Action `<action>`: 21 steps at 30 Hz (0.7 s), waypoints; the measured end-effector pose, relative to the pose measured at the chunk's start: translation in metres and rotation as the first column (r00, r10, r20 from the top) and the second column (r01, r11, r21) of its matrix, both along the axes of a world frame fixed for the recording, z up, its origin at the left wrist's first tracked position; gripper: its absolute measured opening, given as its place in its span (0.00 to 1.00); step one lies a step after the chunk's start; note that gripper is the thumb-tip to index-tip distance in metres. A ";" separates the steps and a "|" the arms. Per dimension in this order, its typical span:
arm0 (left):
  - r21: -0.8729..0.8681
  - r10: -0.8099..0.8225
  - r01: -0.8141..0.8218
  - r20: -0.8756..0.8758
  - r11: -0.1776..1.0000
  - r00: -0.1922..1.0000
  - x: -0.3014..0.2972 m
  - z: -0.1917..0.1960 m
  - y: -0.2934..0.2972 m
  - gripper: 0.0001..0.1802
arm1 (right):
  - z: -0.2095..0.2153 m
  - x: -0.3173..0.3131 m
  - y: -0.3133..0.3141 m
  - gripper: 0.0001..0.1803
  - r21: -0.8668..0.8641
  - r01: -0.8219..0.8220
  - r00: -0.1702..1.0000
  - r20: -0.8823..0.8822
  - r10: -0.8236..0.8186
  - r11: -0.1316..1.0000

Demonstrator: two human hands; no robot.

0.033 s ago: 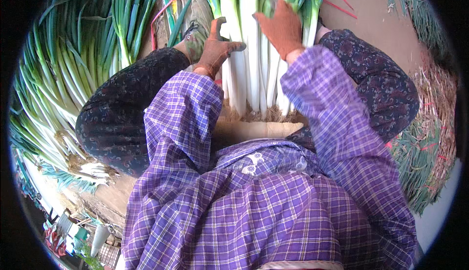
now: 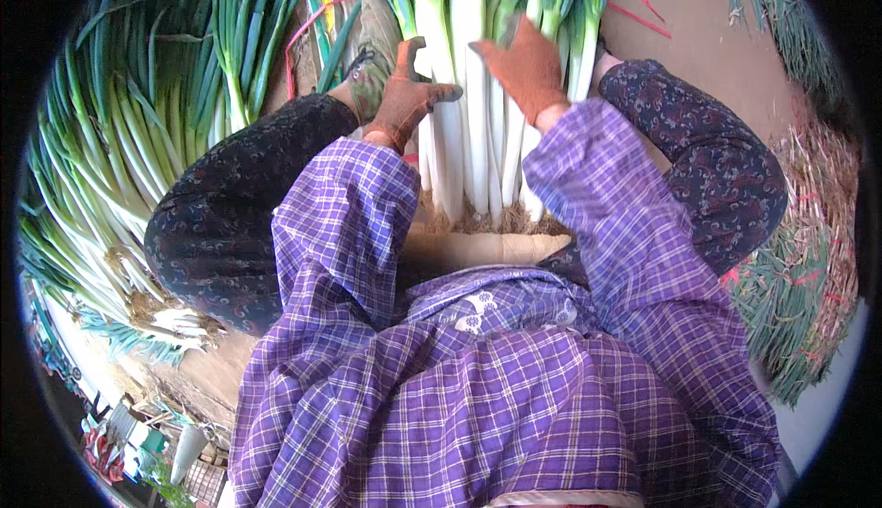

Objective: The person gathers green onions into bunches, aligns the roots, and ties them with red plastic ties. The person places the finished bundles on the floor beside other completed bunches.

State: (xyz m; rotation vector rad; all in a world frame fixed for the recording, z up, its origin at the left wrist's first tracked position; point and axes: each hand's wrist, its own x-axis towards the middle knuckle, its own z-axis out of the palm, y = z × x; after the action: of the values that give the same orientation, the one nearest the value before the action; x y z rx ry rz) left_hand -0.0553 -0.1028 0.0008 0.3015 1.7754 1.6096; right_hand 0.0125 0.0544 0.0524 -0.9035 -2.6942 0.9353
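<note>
A bundle of long leeks (image 2: 473,122), white stalks below and green leaves above, lies between my knees with its roots (image 2: 478,221) toward me. My left hand (image 2: 404,99), in a brown glove, is cupped against the bundle's left side with the thumb raised. My right hand (image 2: 525,67), also in a brown glove, lies over the stalks on the bundle's upper right, fingers curled around them. Both purple plaid sleeves reach forward over my dark patterned trousers (image 2: 239,205).
A large heap of loose leeks (image 2: 119,159) fans out on my left. Red ties (image 2: 634,12) lie on the brown ground beyond the bundle. Trimmed green leaves and straw (image 2: 808,232) are piled on my right.
</note>
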 end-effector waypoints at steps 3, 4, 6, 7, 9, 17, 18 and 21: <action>-0.070 -0.069 0.068 -0.022 0.995 0.997 -0.005 0.012 0.002 0.40 | -0.009 0.000 -0.011 0.35 -0.089 0.015 0.981 0.196 0.002 0.996; -0.061 -0.083 0.080 -0.046 0.995 0.996 -0.005 0.011 0.001 0.39 | -0.009 -0.002 -0.010 0.32 -0.119 0.021 0.981 0.195 0.003 0.993; -0.046 -0.110 0.106 -0.093 0.993 0.990 -0.009 0.003 0.001 0.38 | -0.012 -0.013 -0.007 0.27 -0.095 0.018 0.981 0.193 0.001 0.995; -0.013 -0.087 0.086 -0.073 0.996 0.994 -0.007 0.001 0.002 0.38 | -0.014 -0.017 -0.010 0.24 -0.043 0.012 0.980 0.201 -0.003 0.999; 0.051 -0.042 0.043 -0.029 0.998 0.999 -0.004 -0.004 0.006 0.37 | -0.013 -0.023 -0.010 0.22 -0.053 -0.010 0.959 0.283 0.024 0.999; -0.210 -0.042 -0.011 -0.251 0.978 0.967 0.016 -0.020 0.009 0.37 | -0.030 -0.005 -0.002 0.25 -0.093 -0.042 0.975 0.216 0.061 0.995; -0.127 -0.014 -0.013 -0.209 0.992 0.978 0.015 -0.020 0.007 0.39 | -0.029 -0.004 -0.002 0.25 -0.070 -0.044 0.979 0.194 0.057 0.997; -0.147 -0.008 -0.035 -0.283 0.989 0.959 0.015 -0.016 0.009 0.38 | -0.029 -0.002 -0.001 0.26 0.001 -0.077 0.984 0.159 0.076 0.997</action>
State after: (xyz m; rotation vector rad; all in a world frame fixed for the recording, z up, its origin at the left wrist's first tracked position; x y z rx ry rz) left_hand -0.0404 -0.0943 -0.0150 0.4686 2.1067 1.4884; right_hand 0.0106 0.0533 0.0237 -0.9151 -2.8831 0.9034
